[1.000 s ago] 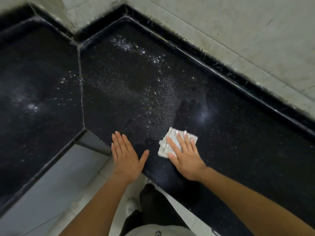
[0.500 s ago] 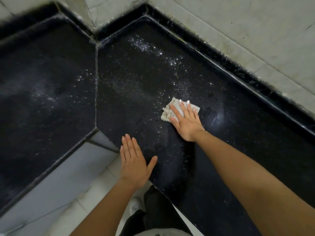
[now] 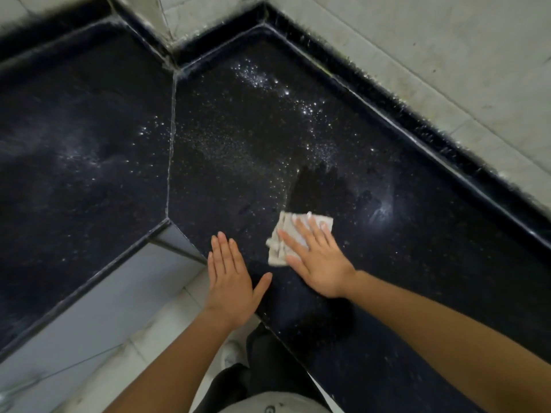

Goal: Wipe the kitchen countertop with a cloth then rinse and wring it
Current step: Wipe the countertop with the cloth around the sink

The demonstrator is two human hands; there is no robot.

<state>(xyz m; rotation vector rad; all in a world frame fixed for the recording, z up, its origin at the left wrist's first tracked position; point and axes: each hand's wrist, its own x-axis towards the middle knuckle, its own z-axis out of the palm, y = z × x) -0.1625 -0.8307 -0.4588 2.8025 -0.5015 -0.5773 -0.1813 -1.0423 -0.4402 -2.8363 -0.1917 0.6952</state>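
Note:
A black speckled countertop (image 3: 417,234) wraps around a corner, with white droplets or specks scattered across its middle. A small folded whitish cloth (image 3: 278,242) lies flat on it near the front edge. My right hand (image 3: 316,257) presses flat on the cloth, fingers spread over it. A darker wiped streak runs up from the cloth. My left hand (image 3: 229,278) rests palm down on the counter's front edge, fingers together and thumb out, holding nothing.
A raised black rim (image 3: 387,93) borders the counter against the pale tiled wall (image 3: 447,40). A seam (image 3: 171,150) splits the two slabs at the corner. Below the edge are a grey cabinet face (image 3: 104,299), light floor tiles and my shoe (image 3: 232,353).
My right hand has pulled the cloth back toward the front edge after pushing it away, leaving a wiped streak. The left hand has stayed on the edge.

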